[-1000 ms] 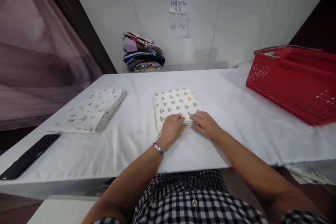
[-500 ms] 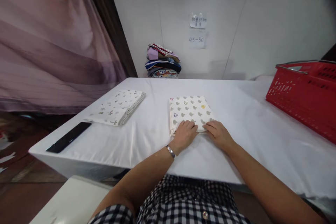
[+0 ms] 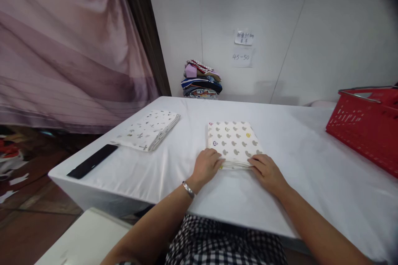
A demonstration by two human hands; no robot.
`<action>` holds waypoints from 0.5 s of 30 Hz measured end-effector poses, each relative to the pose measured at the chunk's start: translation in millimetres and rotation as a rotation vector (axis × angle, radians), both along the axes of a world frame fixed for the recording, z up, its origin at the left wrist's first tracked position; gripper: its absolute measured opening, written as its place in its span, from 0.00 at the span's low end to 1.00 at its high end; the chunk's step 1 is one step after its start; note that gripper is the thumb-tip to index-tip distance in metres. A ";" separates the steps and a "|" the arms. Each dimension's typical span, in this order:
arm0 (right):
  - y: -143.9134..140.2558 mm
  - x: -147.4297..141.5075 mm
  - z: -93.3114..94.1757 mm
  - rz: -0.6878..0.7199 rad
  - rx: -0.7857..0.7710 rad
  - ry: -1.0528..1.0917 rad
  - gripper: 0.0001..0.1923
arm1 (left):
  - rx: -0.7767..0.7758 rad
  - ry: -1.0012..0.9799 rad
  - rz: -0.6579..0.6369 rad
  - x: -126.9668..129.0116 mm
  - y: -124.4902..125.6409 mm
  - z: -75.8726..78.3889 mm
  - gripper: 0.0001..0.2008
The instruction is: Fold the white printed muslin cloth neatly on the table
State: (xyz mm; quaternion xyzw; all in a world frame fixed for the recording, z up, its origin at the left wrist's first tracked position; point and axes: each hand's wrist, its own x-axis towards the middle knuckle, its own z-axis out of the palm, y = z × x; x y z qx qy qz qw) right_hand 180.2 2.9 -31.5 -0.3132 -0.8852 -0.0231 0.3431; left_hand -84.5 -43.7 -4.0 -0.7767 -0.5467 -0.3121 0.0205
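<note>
The square white mushroom-printed cloth [image 3: 234, 138] looks folded (straightening perhaps remains). Left hand [image 3: 206, 167] and right hand [image 3: 268, 173] pinch its near edge.

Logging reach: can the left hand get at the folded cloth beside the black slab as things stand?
Probably yes: only white tablecloth shows between the left hand and that left-side cloth, though the hand is at the near-left corner of the other folded cloth.

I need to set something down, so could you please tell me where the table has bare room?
Bare patches lie between the left cloth and the middle cloth, and between the middle cloth and the red basket. It is crowded where the left hand and right hand touch the middle cloth's near edge.
</note>
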 end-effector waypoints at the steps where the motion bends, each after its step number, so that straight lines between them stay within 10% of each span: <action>1: -0.1 -0.5 0.0 0.001 0.010 0.008 0.12 | -0.029 -0.093 0.063 -4.0 3.1 1.8 0.10; 6: -3.2 -5.0 2.5 0.035 0.049 0.001 0.14 | -0.381 -0.537 0.367 -11.6 22.0 4.8 0.11; 15: -4.7 -8.6 1.1 0.039 0.066 0.004 0.14 | -0.531 -0.746 0.342 -13.8 32.7 -4.4 0.09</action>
